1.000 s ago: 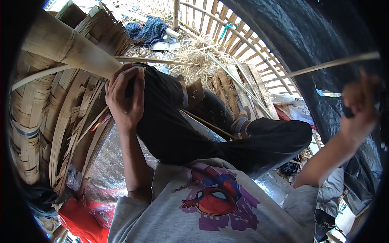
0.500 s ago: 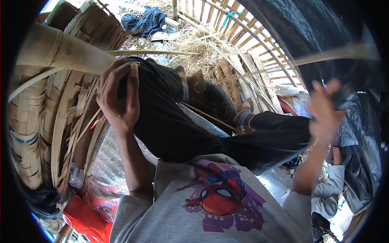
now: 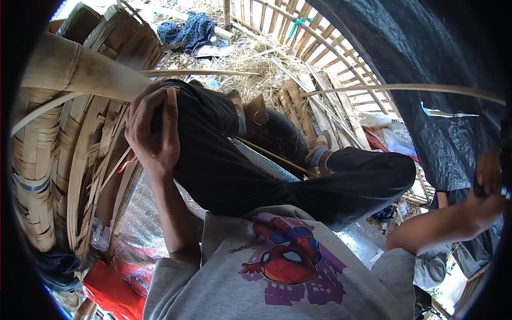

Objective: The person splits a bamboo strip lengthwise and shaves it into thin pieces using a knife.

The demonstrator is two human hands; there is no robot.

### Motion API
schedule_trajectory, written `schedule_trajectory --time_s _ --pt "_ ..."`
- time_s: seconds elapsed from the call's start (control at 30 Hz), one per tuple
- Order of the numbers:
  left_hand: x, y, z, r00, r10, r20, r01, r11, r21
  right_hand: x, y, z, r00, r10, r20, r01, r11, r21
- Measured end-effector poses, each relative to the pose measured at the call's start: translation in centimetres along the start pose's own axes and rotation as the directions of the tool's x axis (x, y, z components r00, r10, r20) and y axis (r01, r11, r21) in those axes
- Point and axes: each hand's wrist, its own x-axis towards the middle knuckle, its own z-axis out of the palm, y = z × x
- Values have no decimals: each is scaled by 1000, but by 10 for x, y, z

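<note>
My left hand (image 3: 152,125) rests over my bent left knee (image 3: 197,104), fingers bent and the thumb apart from them, with black trouser cloth showing between. Its fingers lie against the lower end of a thick bamboo pole (image 3: 80,69). My right hand (image 3: 484,184) is out at the far right edge, in shadow, its fingers curled around something dark that I cannot make out. Above it, a thin curved bamboo strip (image 3: 405,87) stretches in from the right edge. Another thin strip (image 3: 208,71) extends beyond my left hand.
Woven bamboo (image 3: 37,186) stands on the left. Black plastic sheeting (image 3: 442,144) hangs at right, a slatted bamboo fence (image 3: 320,40) behind. Straw (image 3: 256,69) and dark cloth (image 3: 189,29) lie ahead. Red cloth (image 3: 114,288) is at lower left. Another person's grey clothing (image 3: 431,266) shows at lower right.
My right hand has swung outward to the right edge, away from my right knee. The thin strip at right was blurred and is now sharp. My left hand stays almost in place.
</note>
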Motion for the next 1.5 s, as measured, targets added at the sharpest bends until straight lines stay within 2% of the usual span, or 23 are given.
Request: schedule_trajectory --time_s 0.1,0.17,0.23,0.3,0.33,0.4,0.43,0.47,0.53,0.6,0.7,0.73,0.83,0.87,0.9,1.0,1.07,1.13,1.2,1.23,1.4,1.47,1.5 --pt "0 1 4 1000 -19 -10 18 1000 -24 -25 103 59 979 100 -176 -148 946 -289" --pt "-3 3 0 1000 -27 -3 27 996 -79 -50 207 106 941 327 -86 -312 741 -595" --pt "1 -2 0 999 -1 48 3 999 -40 -83 263 136 937 349 32 -202 614 -763" --pt "14 -3 7 999 16 -43 -14 999 48 -74 257 147 971 227 72 -98 658 -747" --pt "1 8 -4 999 28 37 -32 995 94 -83 247 129 828 557 -60 -492 672 -554" --pt "19 12 11 999 26 -23 -26 1000 15 -39 227 103 628 777 -38 -711 554 -433" --pt "24 18 18 992 -42 -116 19 981 -192 -32 237 97 751 660 -39 -620 683 -385" --pt "19 26 21 975 -150 -162 78 920 -385 -25 224 99 749 662 5 -627 711 -318" --pt "36 56 30 974 -171 -150 85 885 -458 -22 227 109 784 621 -22 -593 736 -327" --pt "48 62 38 985 111 -129 -159 866 -474 -26 235 119 746 666 -2 -631 706 -322" --pt "65 76 40 990 125 -69 -143 848 -510 -39 263 131 720 692 39 -660 701 -270" --pt "73 81 42 990 138 -37 -136 830 -541 -47 290 132 786 618 19 -572 738 -358" --pt "104 100 73 979 150 140 -23 757 -653 -53 306 156 773 633 -38 -590 696 -410" --pt "114 104 102 975 199 99 -55 647 -760 -54 312 163 815 580 3 -514 724 -460" --pt "130 102 122 893 450 26 -371 766 -526 -53 307 169 821 571 15 -497 727 -474" --pt "125 136 172 964 260 53 -116 592 -798 -50 300 183 806 587 70 -490 730 -477" --pt "123 136 203 921 366 135 -76 509 -857 -53 308 189 777 621 102 -516 721 -463" --pt "114 135 213 933 300 199 -4 561 -828 -60 329 191 608 755 245 -707 656 -265" --pt "111 121 225 903 380 202 -22 510 -860 -62 333 195 607 753 256 -737 653 -175" --pt "105 120 234 925 336 180 43 377 -925 -60 335 195 651 716 254 -698 695 -171" --pt "111 133 239 904 306 299 155 418 -895 -60 356 201 727 658 197 -626 753 -204" --pt "115 128 255 884 354 306 231 238 -943 -63 359 210 792 597 130 -570 798 -194" --pt "114 128 258 879 355 319 243 242 -939 -63 357 216 809 586 44 -567 799 -199"
